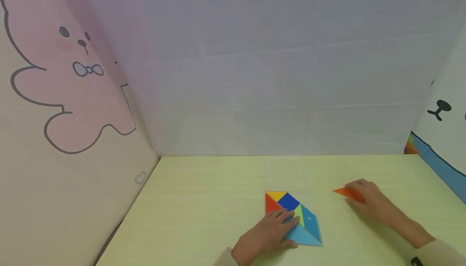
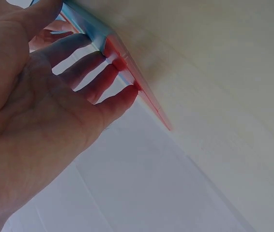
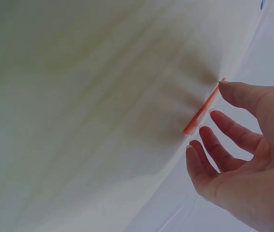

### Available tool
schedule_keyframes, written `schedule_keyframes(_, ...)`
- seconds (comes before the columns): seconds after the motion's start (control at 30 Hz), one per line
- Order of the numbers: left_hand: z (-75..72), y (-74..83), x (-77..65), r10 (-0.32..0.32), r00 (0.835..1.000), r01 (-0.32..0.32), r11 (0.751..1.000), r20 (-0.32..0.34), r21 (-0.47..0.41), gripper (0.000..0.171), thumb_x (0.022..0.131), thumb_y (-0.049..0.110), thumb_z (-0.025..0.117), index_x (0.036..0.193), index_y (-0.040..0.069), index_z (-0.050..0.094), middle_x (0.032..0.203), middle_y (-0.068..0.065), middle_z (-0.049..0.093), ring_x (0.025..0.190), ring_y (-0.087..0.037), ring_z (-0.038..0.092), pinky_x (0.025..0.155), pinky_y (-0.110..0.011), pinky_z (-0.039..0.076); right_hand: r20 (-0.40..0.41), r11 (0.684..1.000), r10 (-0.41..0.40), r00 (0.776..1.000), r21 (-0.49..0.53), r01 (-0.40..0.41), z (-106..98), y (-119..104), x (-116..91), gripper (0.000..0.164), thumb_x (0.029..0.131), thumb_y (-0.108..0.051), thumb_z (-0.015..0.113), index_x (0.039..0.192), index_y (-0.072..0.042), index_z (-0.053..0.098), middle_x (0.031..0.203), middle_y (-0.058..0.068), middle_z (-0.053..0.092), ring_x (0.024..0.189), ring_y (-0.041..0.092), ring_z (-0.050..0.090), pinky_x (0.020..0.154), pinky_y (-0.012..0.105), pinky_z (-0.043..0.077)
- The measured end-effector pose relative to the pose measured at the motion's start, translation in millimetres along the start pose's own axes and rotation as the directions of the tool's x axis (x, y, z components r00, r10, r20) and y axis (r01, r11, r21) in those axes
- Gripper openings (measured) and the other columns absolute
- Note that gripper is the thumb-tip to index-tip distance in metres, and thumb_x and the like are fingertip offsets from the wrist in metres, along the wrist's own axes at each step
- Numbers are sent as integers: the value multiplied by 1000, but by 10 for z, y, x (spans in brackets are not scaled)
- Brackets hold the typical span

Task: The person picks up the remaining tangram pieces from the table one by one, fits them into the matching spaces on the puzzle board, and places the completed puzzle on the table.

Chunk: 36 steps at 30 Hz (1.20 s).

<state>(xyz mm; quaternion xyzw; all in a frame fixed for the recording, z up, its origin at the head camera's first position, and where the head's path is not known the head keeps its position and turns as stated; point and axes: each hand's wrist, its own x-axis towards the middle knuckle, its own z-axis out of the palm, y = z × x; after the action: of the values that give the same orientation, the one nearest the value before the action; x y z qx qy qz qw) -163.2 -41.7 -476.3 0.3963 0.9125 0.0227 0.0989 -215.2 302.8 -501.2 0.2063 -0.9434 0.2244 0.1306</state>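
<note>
Flat coloured tangram pieces lie edge to edge on the table, among them a red triangle (image 1: 272,204), a yellow piece (image 1: 276,195), a dark blue piece (image 1: 288,202), a green triangle (image 1: 299,216), a blue piece (image 1: 311,222) and a large light-blue piece (image 1: 303,237). Across them rests my left hand (image 1: 267,231), its fingers spread and nearly straight; the left wrist view has its fingertips along the red edge (image 2: 144,92). Apart to the right, my right hand (image 1: 373,201) holds an orange triangle (image 1: 344,192) between thumb and fingers, close over the table. My hand hides the triangle's right part.
The pale yellow-green table (image 1: 204,201) ends at a whitish backdrop (image 1: 255,76). A side panel with a pink cartoon animal (image 1: 73,84) stands at the left. Another printed panel (image 1: 447,132) borders the right side.
</note>
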Motion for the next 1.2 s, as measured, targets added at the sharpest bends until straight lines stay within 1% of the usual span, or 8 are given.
schedule_keyframes(0.1,-3,-5,-2,6,1000,-6,1000,0,3,65,101,53,56,159,26,41,159,7,41,146,-12,37,117,-31,35,-16,999,-21,1000,-26,20,7,35,1,29,79,-3,86,104,1,71,99,12,68,88,29,61,75,48,54)
schedule_keyframes(0.27,-4,-11,0,7,1000,-7,1000,9,-5,65,102,53,55,159,26,40,159,8,41,146,-12,37,117,-30,34,-85,994,-94,992,-71,88,24,76,-7,32,73,-1,89,99,1,72,94,10,68,82,26,61,70,44,54)
schedule_keyframes(0.53,-14,7,-14,7,1000,-7,1000,2,-1,64,103,52,54,159,25,41,160,6,40,147,-13,36,118,-31,34,-94,991,-115,989,-80,107,16,99,1,32,72,3,89,99,2,72,95,12,69,83,31,64,70,44,56)
schedule_keyframes(0.7,-20,15,-24,10,1000,-10,1000,-4,6,63,103,51,54,158,24,41,160,6,40,147,-14,36,118,-30,33,-42,996,-70,997,-59,67,-10,81,20,28,76,3,86,100,3,72,97,15,70,86,34,65,72,49,56)
schedule_keyframes(0.8,-24,17,-27,13,1000,-13,1000,-9,12,63,103,52,54,158,24,42,160,6,41,147,-14,36,117,-30,34,-2,998,-38,999,-42,37,-21,79,35,24,79,2,84,100,4,72,97,14,70,87,34,65,74,49,56)
schedule_keyframes(0.97,-39,27,-26,7,1000,-7,1000,-8,14,63,102,52,55,158,25,42,159,6,41,146,-13,37,117,-30,35,-20,998,-52,998,-39,52,-4,91,38,26,79,3,84,101,6,71,94,11,68,83,30,62,71,41,55)
schedule_keyframes(1.03,-40,27,-25,6,1000,-6,1000,-8,12,64,102,52,56,158,25,42,159,7,42,146,-13,37,117,-30,35,-53,996,-70,996,-53,67,6,97,28,29,76,4,85,101,7,71,92,9,67,79,27,60,67,36,53)
schedule_keyframes(1.2,-28,26,-25,9,1000,-8,1000,-9,11,63,102,52,55,158,25,42,158,6,42,145,-13,37,117,-31,35,-61,998,-52,997,-38,50,4,104,13,31,77,5,85,103,9,69,89,8,65,75,21,55,61,29,48)
